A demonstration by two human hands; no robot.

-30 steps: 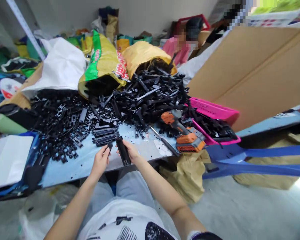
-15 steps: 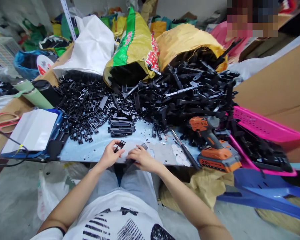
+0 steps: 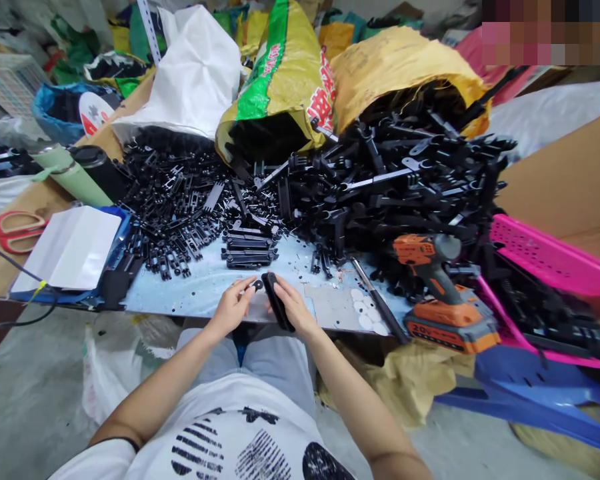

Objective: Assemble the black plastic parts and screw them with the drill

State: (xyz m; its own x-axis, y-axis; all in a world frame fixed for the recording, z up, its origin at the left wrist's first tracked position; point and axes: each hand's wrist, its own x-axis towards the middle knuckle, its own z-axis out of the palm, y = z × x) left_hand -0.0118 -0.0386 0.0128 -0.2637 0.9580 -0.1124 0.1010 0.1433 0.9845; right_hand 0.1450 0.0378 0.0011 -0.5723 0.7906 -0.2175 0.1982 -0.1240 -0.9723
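Over the near table edge, my left hand is closed in a pinch on a small black part with a rounded end. My right hand is wrapped round a long black plastic bar, which is tilted with its far end up beside the small part. Whether the two pieces touch I cannot tell. Just beyond the hands lies a neat stack of black bars. Small black clip-like parts are heaped at the left, and longer black arms at the right.
An orange cordless drill stands at the right, with a black-handled rod beside it. Further right is a pink basket. Red scissors and a white paper lie left. Open sacks line the back.
The long bar, low under my right hand before, is now raised and tilted up. My left hand has turned and shifted right, close to the bar. The view has shifted slightly.
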